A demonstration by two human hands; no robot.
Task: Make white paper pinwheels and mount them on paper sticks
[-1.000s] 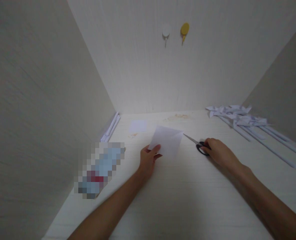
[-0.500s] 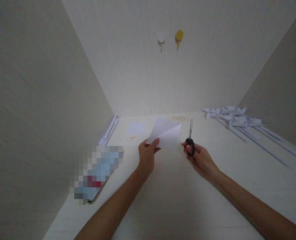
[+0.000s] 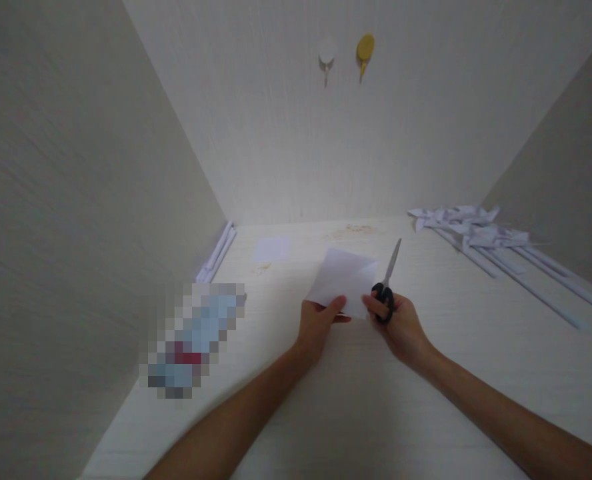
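My left hand [image 3: 319, 323] pinches the lower left corner of a white sheet of paper [image 3: 343, 280], holding it just above the pale desk [image 3: 356, 393]. My right hand [image 3: 399, 323] is closed on the black handles of a pair of scissors [image 3: 387, 280]. The blades are shut and point up and away, just right of the paper. The fingers of my right hand touch the paper's lower right edge.
Several white paper pinwheels on long sticks [image 3: 481, 233] lie at the back right. White paper sticks [image 3: 217, 252] rest along the left wall. A small white square [image 3: 272, 249] lies behind them. A blurred-out object [image 3: 191, 337] is at the left. Two hooks, white [image 3: 327, 52] and yellow [image 3: 365, 48], hang on the back wall.
My right hand picked the scissors up off the desk and brought them left beside the paper. Both hands then drew closer together and nearer to me.
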